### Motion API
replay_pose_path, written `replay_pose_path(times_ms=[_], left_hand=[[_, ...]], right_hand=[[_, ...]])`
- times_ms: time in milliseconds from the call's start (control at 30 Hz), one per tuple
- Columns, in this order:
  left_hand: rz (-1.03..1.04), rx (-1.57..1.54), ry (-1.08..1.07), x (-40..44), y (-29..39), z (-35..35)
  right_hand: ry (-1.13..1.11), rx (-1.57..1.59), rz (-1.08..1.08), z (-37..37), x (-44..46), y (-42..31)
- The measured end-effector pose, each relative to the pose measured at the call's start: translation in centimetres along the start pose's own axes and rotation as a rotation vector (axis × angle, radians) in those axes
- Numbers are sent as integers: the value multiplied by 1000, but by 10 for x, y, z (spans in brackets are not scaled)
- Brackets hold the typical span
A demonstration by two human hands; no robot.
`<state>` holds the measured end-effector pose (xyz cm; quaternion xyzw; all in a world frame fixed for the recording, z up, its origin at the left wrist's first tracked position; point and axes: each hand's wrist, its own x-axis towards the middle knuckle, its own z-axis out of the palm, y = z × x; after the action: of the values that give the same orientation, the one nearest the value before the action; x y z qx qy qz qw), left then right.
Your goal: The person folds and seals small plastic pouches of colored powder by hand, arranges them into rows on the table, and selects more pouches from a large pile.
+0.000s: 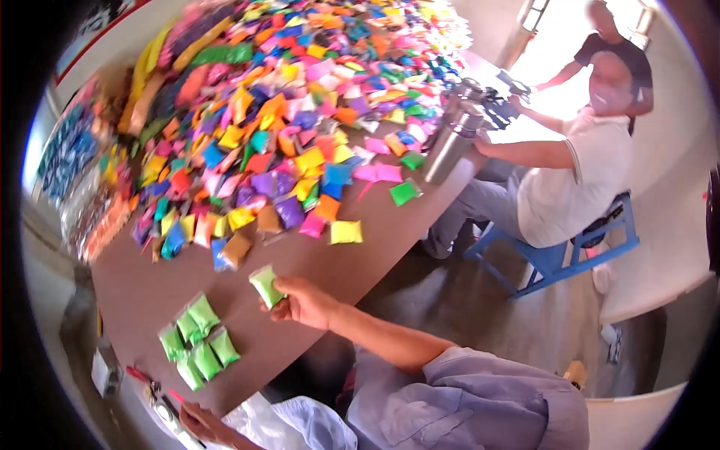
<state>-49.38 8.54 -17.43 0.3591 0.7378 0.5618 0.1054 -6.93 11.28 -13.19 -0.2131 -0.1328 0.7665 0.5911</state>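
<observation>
Pinched in my right hand [304,301] is a small clear packet with light green contents [265,286], held above the brown table [285,259]. Several similar green packets [199,341] lie grouped in two rows on the table, left of that hand. My left hand [201,421] is at the table's near edge at the bottom left, beside a red thing [176,395]; its fingers look bent together, and what they hold, if anything, is too small to name.
A large heap of colourful packets [300,120] covers the table's far part. Steel flasks [452,146] stand at its right edge. One person sits on a blue chair [555,259]; another stands behind. Keys [154,388] and clear plastic [259,420] are near my left hand.
</observation>
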Motion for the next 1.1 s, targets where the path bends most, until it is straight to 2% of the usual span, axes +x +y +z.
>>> replay_pose_path(times_ms=[33, 133, 167, 233, 267, 333, 367, 467, 500, 533, 600, 667, 867, 933, 1000, 1067, 1100], left_hand=[[10, -15, -20, -15, 31, 1], [383, 616, -215, -54, 104, 2], [394, 609, -215, -59, 82, 7], [391, 184, -404, -76, 18, 22], [401, 177, -409, -86, 42, 31], [434, -17, -598, -122, 125, 61], [443, -25, -607, -130, 140, 73], [485, 69, -714, -145, 159, 104], [570, 88, -734, -147, 158, 117], [657, 108, -753, -149, 159, 127], [676, 127, -762, -163, 177, 140], [729, 108, -773, -172, 180, 154], [809, 198, -774, -187, 200, 160], [779, 67, -800, -184, 203, 161], [791, 24, -756, -177, 198, 164], [549, -49, -822, -178, 213, 158], [512, -95, -835, -177, 209, 161]], right_hand=[[5, -3, -19, 2, -1, 0], [0, -13, -57, 0, -2, 4], [-8, -21, -70, -1, -1, 5], [1, -39, -105, -1, -4, 4], [14, -56, -128, 0, -7, 4], [25, -83, -174, -1, -15, -3], [64, -174, -215, -3, -20, -6], [161, -392, -328, -3, -35, -21], [217, -519, -388, -2, -39, -27], [219, -517, -397, -3, -43, -32], [320, -577, -335, -6, -46, -42], [330, -569, -359, -6, -47, -46], [363, -531, -357, -16, -45, -50], [394, -503, -373, -8, -47, -52], [331, -519, -416, -7, -47, -52], [269, -524, -411, -5, -47, -53], [254, -520, -399, -4, -48, -52]])
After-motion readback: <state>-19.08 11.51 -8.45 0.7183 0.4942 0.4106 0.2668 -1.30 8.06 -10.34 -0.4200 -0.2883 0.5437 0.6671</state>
